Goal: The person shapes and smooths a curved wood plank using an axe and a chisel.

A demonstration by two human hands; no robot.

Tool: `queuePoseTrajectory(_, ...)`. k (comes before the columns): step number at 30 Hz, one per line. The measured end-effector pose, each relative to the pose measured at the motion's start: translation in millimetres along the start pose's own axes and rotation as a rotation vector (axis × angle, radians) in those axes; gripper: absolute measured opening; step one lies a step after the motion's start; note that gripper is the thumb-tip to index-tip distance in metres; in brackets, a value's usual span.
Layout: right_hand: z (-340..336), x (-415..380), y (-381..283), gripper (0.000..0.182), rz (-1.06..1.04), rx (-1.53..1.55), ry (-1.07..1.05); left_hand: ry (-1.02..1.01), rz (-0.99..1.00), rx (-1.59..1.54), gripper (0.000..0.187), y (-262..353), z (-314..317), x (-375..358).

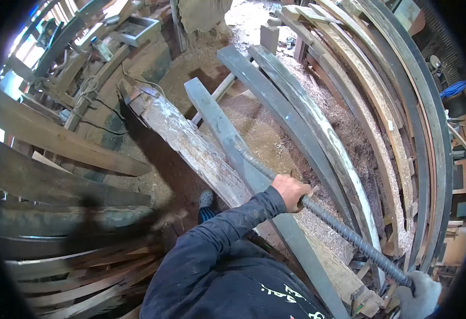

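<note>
My left hand (289,192), bare below a dark sleeve, is closed around a long dark ribbed rod (344,228). At the lower right, my right hand (421,293) wears a light grey glove and is wrapped around the rod's near end. The rod slants up and left past my left hand, its far end over a grey-faced beam (212,111). That beam lies across a rough, weathered timber (185,135) with flaking whitish patches. Whether the rod's far end touches the beam I cannot tell.
Long grey planks (291,117) lie right of the beam, with more stacked boards (387,106) beyond. Wood shavings (344,111) cover the floor. Timbers (63,138) fill the left side, a metal tray (134,31) sits upper left, and a shoe (206,199) stands beside the rough timber.
</note>
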State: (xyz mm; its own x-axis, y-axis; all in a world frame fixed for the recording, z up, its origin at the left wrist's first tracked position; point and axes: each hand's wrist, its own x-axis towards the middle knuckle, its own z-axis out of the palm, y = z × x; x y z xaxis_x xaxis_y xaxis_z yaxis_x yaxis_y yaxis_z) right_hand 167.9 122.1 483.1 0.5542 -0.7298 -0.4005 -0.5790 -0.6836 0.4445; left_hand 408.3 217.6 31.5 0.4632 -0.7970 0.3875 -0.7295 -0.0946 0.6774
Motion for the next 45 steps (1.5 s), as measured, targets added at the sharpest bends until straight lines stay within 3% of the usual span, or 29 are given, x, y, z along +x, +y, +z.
queuePoseTrajectory(5,-87.3,20.3,-71.7,0.031,-0.106,-0.16,0.097,0.008,-0.089,-0.073,0.028,-42.8,-46.7,-0.5)
queuePoseTrajectory(8,-141.5,34.6,-107.6,0.034,-0.239,-0.275,0.088,0.17,-0.106,-0.132,0.015,-67.0,-69.6,7.3)
queuePoseTrajectory(9,-155.7,39.2,-112.4,0.034,-0.234,-0.28,0.077,0.165,-0.108,-0.144,0.015,-76.3,-75.5,11.4)
queuePoseTrajectory(10,-168.5,44.9,-116.0,0.038,-0.191,-0.025,0.022,0.183,-0.09,-0.139,0.013,-85.4,-81.7,14.3)
queuePoseTrajectory(13,-173.5,52.0,-148.0,0.046,-0.157,-0.255,0.06,0.194,-0.106,-0.156,0.012,-93.1,-91.9,15.0)
queuePoseTrajectory(17,-113.4,57.2,-94.0,0.035,-0.193,-0.145,-0.09,0.122,-0.044,-0.141,0.022,-89.7,-65.2,1.5)
queuePoseTrajectory(21,-9.2,53.5,-74.9,0.024,-0.083,0.049,-0.16,0.06,0.06,-0.063,0.035,-80.9,-26.6,-19.7)
queuePoseTrajectory(23,44.5,50.7,-69.2,0.023,0.053,0.19,-0.228,0.143,0.109,0.002,0.034,-79.6,-13.3,-32.4)
queuePoseTrajectory(25,124.6,51.2,-48.7,0.028,0.038,0.259,-0.34,0.085,0.113,0.026,0.031,-89.9,-1.1,-46.1)
queuePoseTrajectory(27,188.3,47.9,-47.3,0.031,-0.084,0.429,-0.327,-0.132,0.177,0.037,0.027,-101.2,-1.2,-58.3)
queuePoseTrajectory(28,194.1,49.4,-48.8,0.031,-0.104,0.438,-0.335,-0.142,0.163,0.054,0.027,-100.8,-0.2,-61.9)
queuePoseTrajectory(31,216.5,41.2,-44.9,0.028,-0.22,0.353,-0.069,-0.241,0.178,0.118,0.026,-96.2,2.6,-58.2)
queuePoseTrajectory(34,181.4,44.1,-26.7,0.031,-0.139,0.436,-0.118,-0.346,0.063,0.086,0.033,-67.2,1.1,-49.0)
queuePoseTrajectory(36,167.5,48.2,-20.2,0.034,-0.14,0.369,-0.137,0.122,0.028,-0.001,0.047,-35.8,-27.6,-46.8)
queuePoseTrajectory(40,205.4,50.5,-29.5,0.04,-0.134,0.35,-0.197,0.185,-0.08,0.003,0.063,-74.4,-2.6,-148.3)
queuePoseTrajectory(42,222.7,52.4,-29.6,0.041,-0.136,0.388,-0.247,-0.136,-0.197,0.099,0.064,-73.7,-15.0,-159.2)
queuePoseTrajectory(43,229.7,55.3,-30.4,0.042,-0.117,0.439,-0.293,-0.125,-0.206,0.111,0.064,-74.9,-6.5,-155.2)
queuePoseTrajectory(45,235.7,60.4,-25.9,0.039,-0.116,0.382,-0.291,-0.321,0.18,0.066,0.059,-73.0,33.6,-139.5)
